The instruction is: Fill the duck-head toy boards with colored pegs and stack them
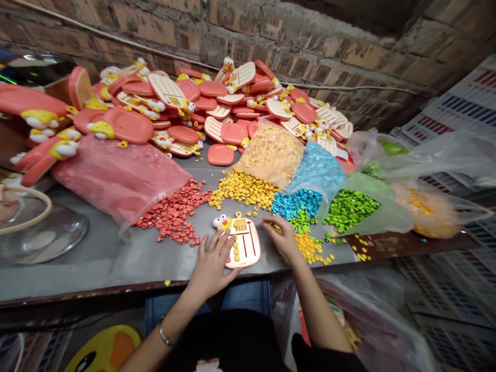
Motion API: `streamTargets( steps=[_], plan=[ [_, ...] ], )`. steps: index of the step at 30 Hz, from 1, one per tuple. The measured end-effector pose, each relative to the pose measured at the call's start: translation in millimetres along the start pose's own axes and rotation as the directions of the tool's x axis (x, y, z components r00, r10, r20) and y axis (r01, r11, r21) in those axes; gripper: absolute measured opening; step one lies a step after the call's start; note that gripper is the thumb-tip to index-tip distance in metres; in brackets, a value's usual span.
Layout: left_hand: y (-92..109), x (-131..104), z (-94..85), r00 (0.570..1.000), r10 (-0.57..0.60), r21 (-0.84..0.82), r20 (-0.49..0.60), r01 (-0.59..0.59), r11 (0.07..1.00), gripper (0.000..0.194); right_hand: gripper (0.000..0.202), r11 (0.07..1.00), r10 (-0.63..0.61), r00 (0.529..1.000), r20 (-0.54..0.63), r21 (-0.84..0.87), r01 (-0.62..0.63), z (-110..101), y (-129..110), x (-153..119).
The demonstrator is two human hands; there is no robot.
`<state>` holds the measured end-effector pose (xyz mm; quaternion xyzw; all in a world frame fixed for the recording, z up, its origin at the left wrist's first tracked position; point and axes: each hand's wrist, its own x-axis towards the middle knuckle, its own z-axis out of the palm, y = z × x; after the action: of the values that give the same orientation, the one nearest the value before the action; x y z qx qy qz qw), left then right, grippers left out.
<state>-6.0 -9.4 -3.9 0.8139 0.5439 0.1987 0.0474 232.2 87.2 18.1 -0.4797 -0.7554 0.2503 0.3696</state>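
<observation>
A white toy board (253, 243) with a red rim, slots and a yellow duck head lies on the table in front of me. Yellow pieces (236, 248) sit in a row along one of its slots. My left hand (211, 258) rests over the board's left side, fingers stretched and spread, the thumb by its lower edge. Just right of the board is my right hand (284, 240), its fingers bent and drawn together; whatever is between the fingertips is too small to make out. Loose yellow pieces (310, 248) lie beside that hand.
Behind the board spill small red pieces (170, 214), yellow pieces (248, 188), blue pieces (296, 204) and green pieces (351, 209) from plastic bags. A heap of similar duck boards (232, 132) lies against the brick wall. A clear round lid (46, 235) sits at left.
</observation>
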Motion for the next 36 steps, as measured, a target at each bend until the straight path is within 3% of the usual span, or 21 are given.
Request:
streamTargets(
  steps=[2,4,7,11,16,20,23,26,30,36],
  plan=[
    [1,0,0.0,1.0,-0.008,-0.016,-0.006,0.007,1.0,0.067,0.02,0.971,0.002,0.987,-0.161,-0.237,-0.041,-21,23,4],
    [1,0,0.2,1.0,-0.011,-0.025,-0.013,0.01,1.0,0.065,0.023,0.877,-0.001,0.979,-0.205,-0.471,-0.098,-35,45,9],
    [0,-1,-0.3,1.0,0.016,-0.021,-0.002,-0.016,1.0,0.06,0.03,0.731,0.071,0.984,-0.161,-0.663,-0.161,-41,68,18],
    [0,-1,-4.4,0.998,0.056,-0.021,0.012,-0.056,0.998,0.053,0.025,0.65,0.149,0.984,-0.097,-0.74,-0.171,-39,73,27],
    [9,4,-5.4,0.998,0.062,0.003,-0.024,-0.062,0.998,0.05,0.021,0.739,0.155,0.982,-0.103,-0.648,-0.185,-44,71,28],
    [14,9,4.2,0.997,0.041,0.004,-0.066,-0.04,0.999,0.049,0.024,0.905,0.05,0.971,-0.235,-0.401,-0.143,-44,67,22],
    [13,9,9.3,0.997,0.027,0.002,-0.074,-0.027,1.0,0.05,0.022,0.981,0.039,0.955,-0.294,-0.171,-0.093,-33,49,15],
    [13,8,8.7,0.997,0.029,-0.01,-0.065,-0.029,1.0,0.05,0.018,1.0,0.022,0.975,-0.221,0.005,-0.021,-15,19,10],
    [14,8,5.8,0.999,0.034,-0.025,-0.034,-0.035,0.999,0.049,0.018,0.991,-0.108,0.993,-0.045,0.074,0.111,13,-10,11],
    [14,8,6.7,0.999,0.044,-0.029,-0.029,-0.045,0.999,0.049,0.013,0.983,-0.168,0.986,0.008,-0.069,0.168,44,-2,16]
  ],
)
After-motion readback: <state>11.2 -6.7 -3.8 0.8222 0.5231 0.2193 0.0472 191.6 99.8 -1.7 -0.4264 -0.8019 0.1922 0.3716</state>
